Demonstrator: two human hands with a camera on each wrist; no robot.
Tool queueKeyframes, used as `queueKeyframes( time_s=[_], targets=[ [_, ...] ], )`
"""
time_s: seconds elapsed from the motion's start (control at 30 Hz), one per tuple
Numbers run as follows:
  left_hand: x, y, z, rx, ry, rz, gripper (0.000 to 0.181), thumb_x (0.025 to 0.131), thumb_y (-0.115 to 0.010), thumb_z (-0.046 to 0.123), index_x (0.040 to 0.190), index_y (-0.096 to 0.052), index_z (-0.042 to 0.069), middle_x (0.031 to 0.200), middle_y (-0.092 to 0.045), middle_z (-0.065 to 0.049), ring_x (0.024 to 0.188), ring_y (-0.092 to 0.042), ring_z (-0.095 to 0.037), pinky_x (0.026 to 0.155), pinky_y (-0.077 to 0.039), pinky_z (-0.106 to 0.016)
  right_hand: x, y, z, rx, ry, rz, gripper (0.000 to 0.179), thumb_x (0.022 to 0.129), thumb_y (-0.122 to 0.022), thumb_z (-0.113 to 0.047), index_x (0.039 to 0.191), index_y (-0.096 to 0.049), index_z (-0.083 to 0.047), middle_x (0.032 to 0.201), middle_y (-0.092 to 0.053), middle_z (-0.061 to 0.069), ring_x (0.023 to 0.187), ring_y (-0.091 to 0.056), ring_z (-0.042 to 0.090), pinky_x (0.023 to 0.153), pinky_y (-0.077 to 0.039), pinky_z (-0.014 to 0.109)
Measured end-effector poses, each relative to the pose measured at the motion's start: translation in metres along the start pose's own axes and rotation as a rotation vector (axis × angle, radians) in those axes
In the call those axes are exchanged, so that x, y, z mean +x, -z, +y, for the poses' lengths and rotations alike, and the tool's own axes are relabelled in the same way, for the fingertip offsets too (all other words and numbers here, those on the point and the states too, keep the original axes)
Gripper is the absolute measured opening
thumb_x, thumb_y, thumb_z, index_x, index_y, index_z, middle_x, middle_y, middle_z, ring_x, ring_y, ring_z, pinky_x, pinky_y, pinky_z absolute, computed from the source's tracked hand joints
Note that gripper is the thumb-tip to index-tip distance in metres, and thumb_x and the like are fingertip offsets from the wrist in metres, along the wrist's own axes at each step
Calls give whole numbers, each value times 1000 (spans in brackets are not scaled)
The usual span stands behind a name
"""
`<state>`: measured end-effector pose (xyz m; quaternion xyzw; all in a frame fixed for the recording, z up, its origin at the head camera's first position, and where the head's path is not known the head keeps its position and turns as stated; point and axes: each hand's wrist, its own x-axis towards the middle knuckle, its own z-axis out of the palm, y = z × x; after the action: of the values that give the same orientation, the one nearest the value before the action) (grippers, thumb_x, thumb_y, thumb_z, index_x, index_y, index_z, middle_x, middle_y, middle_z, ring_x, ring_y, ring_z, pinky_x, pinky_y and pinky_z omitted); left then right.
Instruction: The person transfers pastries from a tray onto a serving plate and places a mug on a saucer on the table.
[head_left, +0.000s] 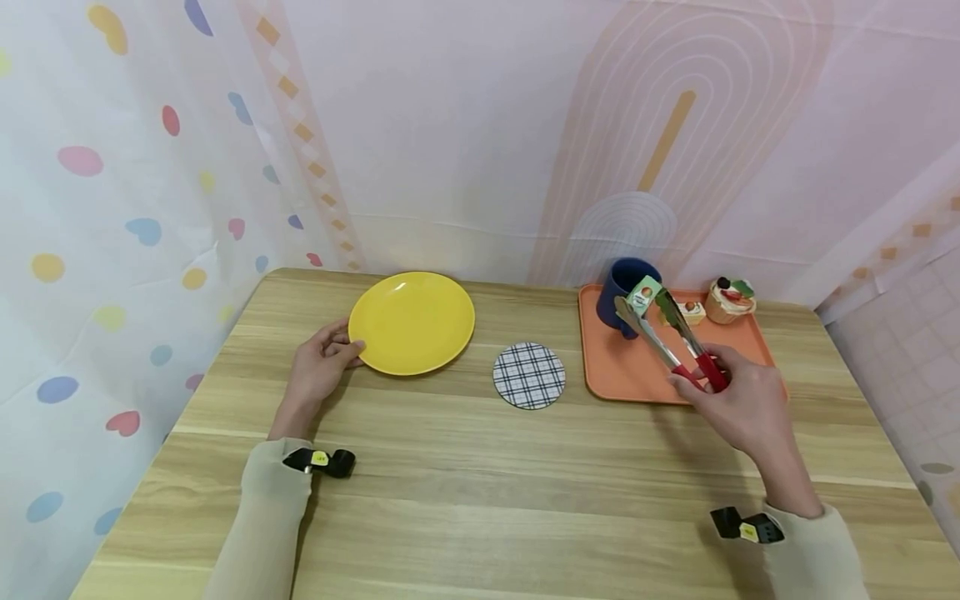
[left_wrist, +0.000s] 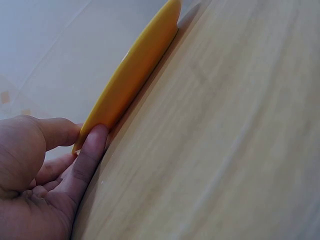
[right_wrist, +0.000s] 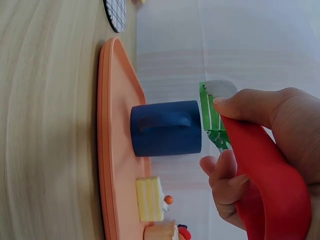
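My left hand (head_left: pixel 318 371) pinches the near-left rim of a round yellow plate (head_left: pixel 411 323); in the left wrist view the plate (left_wrist: pixel 132 82) is seen edge-on, low over the wood. My right hand (head_left: pixel 742 400) grips the red handles of metal tongs (head_left: pixel 711 372). Between the tongs' tips sits a small green-and-white packet (head_left: pixel 643 293) with an orange picture. From the right wrist, the packet (right_wrist: pixel 214 117) shows green and pale stripes just above the mouth of a dark blue mug (right_wrist: pixel 167 145). That mug stands upright on an orange tray (head_left: pixel 618 375).
A cream-and-yellow cake slice (head_left: pixel 688 313) and a fruit-topped cupcake (head_left: pixel 727 304) sit on the tray, right of the mug. The round checked coaster (head_left: pixel 529 376) lies between plate and tray. A printed cloth backdrop (head_left: pixel 465 150) rises behind the wooden table (head_left: pixel 480 500).
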<state>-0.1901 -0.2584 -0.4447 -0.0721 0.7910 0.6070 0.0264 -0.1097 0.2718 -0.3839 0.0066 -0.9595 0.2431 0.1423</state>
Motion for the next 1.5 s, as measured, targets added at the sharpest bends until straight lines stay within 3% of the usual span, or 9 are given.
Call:
queueKeyframes(
  time_s=[0.5,0.9,1.2,1.5],
  targets=[
    [-2,-1,2,4,1,1,62,102,-62,7,157,-36,-2,114,-57,-12,82,-65,1,79,-65,-18,6,-12,-13,21,32,-7,50,83,-86,-32,115,-69,3,73,-62,11,61,-48,20,44,-36,22],
    [14,1,-26,17,-7,24,61,103,-62,16,158,-37,7,116,-58,-7,85,-64,3,80,-64,-16,10,-25,-25,61,94,-14,48,81,-87,-28,112,-70,4,69,-62,9,56,-47,16,43,-35,21],
    [13,0,-26,24,-20,23,62,103,-63,19,158,-38,6,113,-58,-6,85,-65,2,80,-64,-16,13,-35,-36,83,115,-44,45,81,-88,-26,110,-70,2,65,-57,5,54,-43,15,42,-31,21],
    [15,2,-28,14,-16,27,62,103,-63,18,159,-37,7,114,-58,-6,84,-65,3,80,-64,-16,14,-47,-51,96,97,-109,49,81,-88,-29,114,-69,2,71,-63,9,60,-47,18,44,-35,21]
  ],
)
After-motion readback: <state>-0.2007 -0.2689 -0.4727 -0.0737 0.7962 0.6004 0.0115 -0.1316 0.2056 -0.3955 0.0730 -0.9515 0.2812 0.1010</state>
